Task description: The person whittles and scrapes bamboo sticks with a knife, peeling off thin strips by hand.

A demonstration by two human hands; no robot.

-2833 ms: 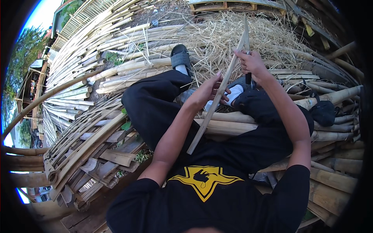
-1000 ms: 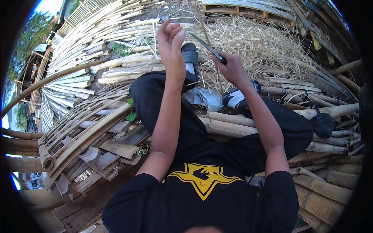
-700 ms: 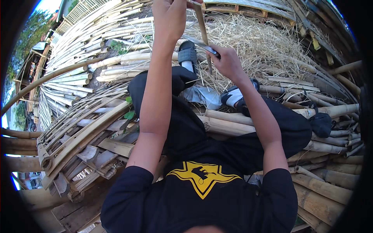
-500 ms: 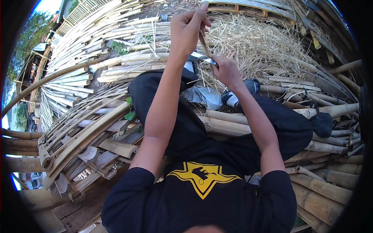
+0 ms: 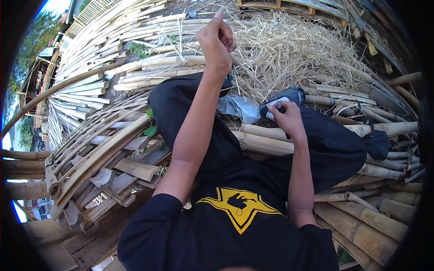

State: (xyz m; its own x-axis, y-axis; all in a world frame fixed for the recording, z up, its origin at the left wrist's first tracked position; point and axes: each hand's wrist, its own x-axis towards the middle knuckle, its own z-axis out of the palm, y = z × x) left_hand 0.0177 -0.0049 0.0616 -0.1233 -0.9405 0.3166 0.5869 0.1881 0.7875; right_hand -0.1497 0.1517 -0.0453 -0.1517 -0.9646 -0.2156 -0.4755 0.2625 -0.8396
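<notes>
My left hand (image 5: 216,44) is raised at the upper middle, fingers curled and thumb pointing up. A thin bamboo strip (image 5: 243,67) slants down and right from just below its fingers, seemingly gripped in them; against the straw its outline is hard to follow. Lower and to the right, my right hand (image 5: 289,120) is closed in a pinch over my right leg, in front of a dark shoe (image 5: 296,96) with white parts. What lies between those fingers cannot be made out, and no knife blade shows clearly.
Loose straw shavings (image 5: 294,49) cover the ground ahead. Bamboo poles (image 5: 266,141) lie under and between my legs, with split bamboo pieces (image 5: 138,169) piled at the left. A grey plastic sheet (image 5: 242,109) lies near my feet. A wooden pallet (image 5: 298,8) stands at the back.
My right hand has moved down and right, away from the left hand and the strip. The shiny blade seen near it before no longer shows clearly. My left hand has shifted slightly left and down.
</notes>
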